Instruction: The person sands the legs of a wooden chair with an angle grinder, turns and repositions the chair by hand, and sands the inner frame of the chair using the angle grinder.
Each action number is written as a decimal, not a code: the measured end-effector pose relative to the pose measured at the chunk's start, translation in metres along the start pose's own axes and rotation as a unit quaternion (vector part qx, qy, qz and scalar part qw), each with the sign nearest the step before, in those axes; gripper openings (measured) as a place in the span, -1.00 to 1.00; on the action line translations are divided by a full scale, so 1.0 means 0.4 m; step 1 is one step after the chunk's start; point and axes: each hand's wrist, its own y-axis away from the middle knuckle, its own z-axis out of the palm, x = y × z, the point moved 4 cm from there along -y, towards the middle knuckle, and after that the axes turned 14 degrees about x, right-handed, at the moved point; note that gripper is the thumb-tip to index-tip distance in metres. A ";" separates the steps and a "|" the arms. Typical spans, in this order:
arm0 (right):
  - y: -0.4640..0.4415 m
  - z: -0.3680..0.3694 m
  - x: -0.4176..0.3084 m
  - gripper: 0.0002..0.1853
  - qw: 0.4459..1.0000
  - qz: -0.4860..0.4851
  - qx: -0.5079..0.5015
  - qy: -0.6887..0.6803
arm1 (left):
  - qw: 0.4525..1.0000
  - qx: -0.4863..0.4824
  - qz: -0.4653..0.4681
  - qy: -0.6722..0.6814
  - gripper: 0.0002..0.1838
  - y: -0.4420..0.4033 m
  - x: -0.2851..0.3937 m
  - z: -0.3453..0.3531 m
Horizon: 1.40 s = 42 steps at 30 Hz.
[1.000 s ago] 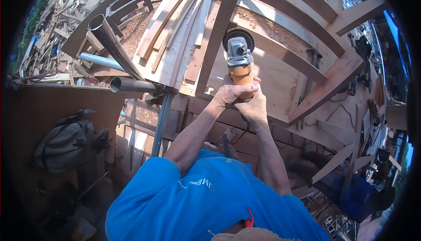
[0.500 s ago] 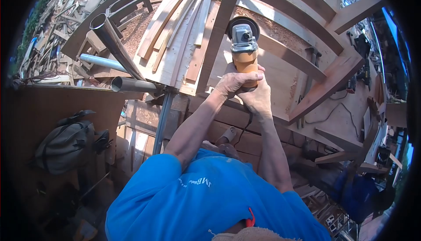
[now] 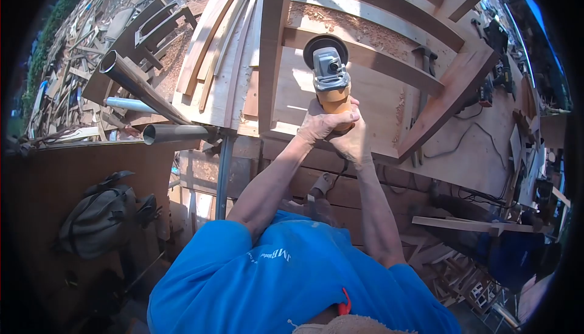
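Observation:
A yellow-and-grey angle grinder (image 3: 332, 79) is held out in front of me, its dark round disc (image 3: 316, 44) pointing away. My left hand (image 3: 319, 123) wraps round the yellow body from the left. Overlapping it from the right, my right hand (image 3: 354, 142) grips the lower end of the body. A cord hangs below my hands. The disc is over the near curved rail (image 3: 389, 66) of a wooden frame; whether they touch I cannot tell. To the left of the grinder stands the frame's straight post (image 3: 274, 54), and on the right is an angled wooden leg (image 3: 447, 103).
Long wooden strips (image 3: 213, 60) lie on the left of the workbench. Metal pipes (image 3: 176, 133) stick out beside them. A hammer (image 3: 424, 60) and a cordless drill (image 3: 500, 75) rest on the right. At lower left hangs a grey bag (image 3: 97, 221). Wood shavings are scattered about.
The grinder has moved right along the curved rail, away from the straight post. Both hands keep their hold on it. My view has shifted a little.

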 end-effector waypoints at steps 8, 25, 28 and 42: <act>0.031 -0.163 0.012 -0.30 0.994 0.049 0.017 0.091 | 0.993 -0.037 0.045 -0.104 -0.54 0.005 -0.078 0.135; 0.027 -0.367 0.108 -0.33 0.982 0.100 0.158 -0.038 | 0.984 -0.077 -0.025 -0.161 -0.42 -0.007 -0.149 0.392; 0.021 -0.390 0.133 -0.28 0.980 0.120 0.158 -0.017 | 0.983 -0.080 -0.005 -0.164 -0.40 -0.015 -0.143 0.417; 0.079 -0.386 0.162 -0.24 0.975 0.166 0.140 -0.053 | 0.974 -0.100 -0.031 -0.201 -0.36 0.023 -0.173 0.403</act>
